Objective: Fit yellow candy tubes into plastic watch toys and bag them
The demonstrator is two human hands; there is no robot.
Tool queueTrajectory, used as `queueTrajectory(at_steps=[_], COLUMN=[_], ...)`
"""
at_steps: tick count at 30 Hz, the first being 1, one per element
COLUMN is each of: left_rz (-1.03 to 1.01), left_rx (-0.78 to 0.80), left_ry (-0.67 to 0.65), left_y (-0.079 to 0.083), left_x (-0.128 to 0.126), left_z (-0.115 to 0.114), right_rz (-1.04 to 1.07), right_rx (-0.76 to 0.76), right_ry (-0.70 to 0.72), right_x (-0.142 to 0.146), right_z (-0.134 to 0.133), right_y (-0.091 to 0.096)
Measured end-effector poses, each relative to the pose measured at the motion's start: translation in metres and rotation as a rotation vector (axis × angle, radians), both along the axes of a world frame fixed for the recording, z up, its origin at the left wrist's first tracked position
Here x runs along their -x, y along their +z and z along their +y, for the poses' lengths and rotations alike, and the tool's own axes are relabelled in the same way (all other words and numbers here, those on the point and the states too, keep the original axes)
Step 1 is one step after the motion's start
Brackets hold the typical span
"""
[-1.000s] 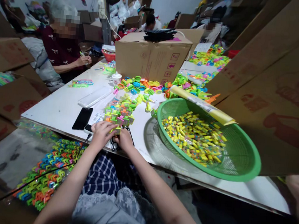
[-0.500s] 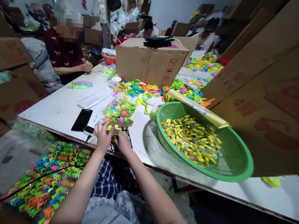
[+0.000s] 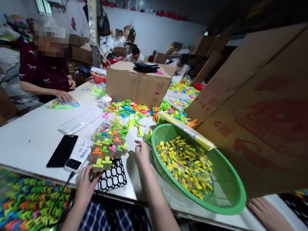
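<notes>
A black plastic grid tray (image 3: 113, 178) lies at the table's front edge. Its far part bears rows of small bright plastic pieces (image 3: 110, 147) with clear parts, in green, orange, pink and yellow; the near cells are bare. My left hand (image 3: 85, 183) grips the tray's near left edge, its fingers close by the front yellow pieces (image 3: 102, 164). To the right of the tray my right hand (image 3: 142, 155) reaches forward, fingers partly bent and apart, holding nothing I can see. Just beyond its fingertips lie loose yellow-green pieces (image 3: 140, 130).
A green basket (image 3: 239, 202) of small yellow wrapped items stands right, a yellow roll (image 3: 187, 130) across its rim. Left are a black phone (image 3: 62, 151) and a small white device (image 3: 73, 164). Cartons (image 3: 135, 86) stand behind. Another person's hand (image 3: 263, 209) rests far right; another person sits left.
My right hand has left the tray and moved forward and right. My left hand stays at the tray's left side. The view has shifted, and a co-worker's hand now shows at right.
</notes>
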State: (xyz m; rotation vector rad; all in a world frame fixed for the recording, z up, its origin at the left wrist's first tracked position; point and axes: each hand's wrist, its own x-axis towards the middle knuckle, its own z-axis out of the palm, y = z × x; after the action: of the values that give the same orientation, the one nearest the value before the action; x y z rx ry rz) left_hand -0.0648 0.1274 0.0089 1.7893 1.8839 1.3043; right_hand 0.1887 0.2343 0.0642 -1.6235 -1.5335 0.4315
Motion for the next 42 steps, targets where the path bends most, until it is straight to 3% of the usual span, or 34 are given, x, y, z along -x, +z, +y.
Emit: queueTrajectory(at_steps=[6,8,11,15,20,25,28,31,34,38,42], left_rz=[0.068,0.066,0.056,0.021,0.037,0.054,0.059,0.050,0.032,-0.010,-0.029], left_rx=[0.151,0.157,0.167,0.169,0.211,0.227,0.228,0.219,0.209,0.228,0.277], left_ry=[-0.227,-0.252,-0.235,-0.196,-0.197,-0.215,-0.227,-0.236,-0.246,-0.290,-0.344], left_y=[-0.012,-0.012,-0.008,-0.002,0.005,0.013,0.017,0.019,0.019,0.021,0.026], left_x=[0.011,0.013,0.012,0.008,0.007,0.008,0.008,0.009,0.011,0.013,0.016], left_z=[0.030,0.035,0.037,0.034,0.033,0.037,0.039,0.040,0.040,0.039,0.039], right_rz=[-0.073,-0.067,-0.063,-0.067,0.090,0.428,0.771,1.102,1.220,1.110,0.717], right_rx=[0.144,0.242,0.323,0.238,0.169,0.173,0.190,0.217,0.270,0.256,0.148], right_ry=[-0.329,-0.392,-0.417,-0.390,-0.299,-0.254,-0.227,-0.120,0.057,0.198,0.316], right_x=[-0.001,-0.003,-0.005,0.000,0.015,0.025,0.028,0.032,0.038,0.048,0.059], right_z=[0.128,0.150,0.156,0.128,0.060,-0.020,-0.061,-0.090,-0.105,-0.104,-0.093], right_y=[0.022,0.017,0.007,0.007,0.018,0.007,-0.008,-0.016,-0.015,-0.012,-0.016])
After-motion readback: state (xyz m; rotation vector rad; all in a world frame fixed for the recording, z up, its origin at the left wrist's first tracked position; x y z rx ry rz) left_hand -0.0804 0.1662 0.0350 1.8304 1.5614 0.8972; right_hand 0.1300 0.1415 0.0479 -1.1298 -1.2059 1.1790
